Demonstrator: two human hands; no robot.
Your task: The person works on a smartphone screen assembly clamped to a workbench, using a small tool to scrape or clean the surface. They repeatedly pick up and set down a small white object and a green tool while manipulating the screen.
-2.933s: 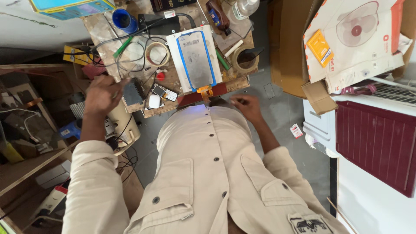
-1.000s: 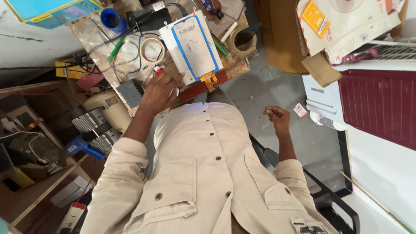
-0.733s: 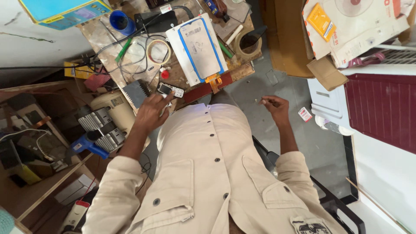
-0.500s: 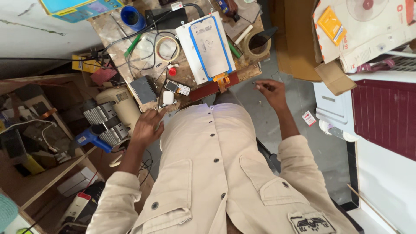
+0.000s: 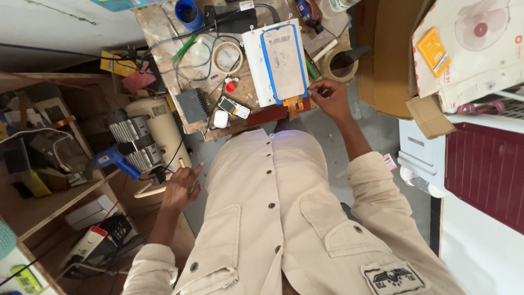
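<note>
His right hand [image 5: 329,97] pinches the near right corner of the blue-framed phone screen [image 5: 284,60], which lies on a white pad at the worktop's [image 5: 164,33] near edge. His left hand [image 5: 180,188] hangs open, forefinger out, beside the cream compressor [image 5: 150,136] below the worktop's left side.

Overhead view of a person at a cluttered workbench [image 5: 164,33].
The right hand [image 5: 329,98] touched the blue-framed white panel [image 5: 275,60]; the left hand [image 5: 180,188] hung beside the cream compressor [image 5: 150,131].

Cramped repair workshop: cluttered workbench [image 5: 164,22], compressor [image 5: 150,134], tape rolls [image 5: 339,64].
</note>
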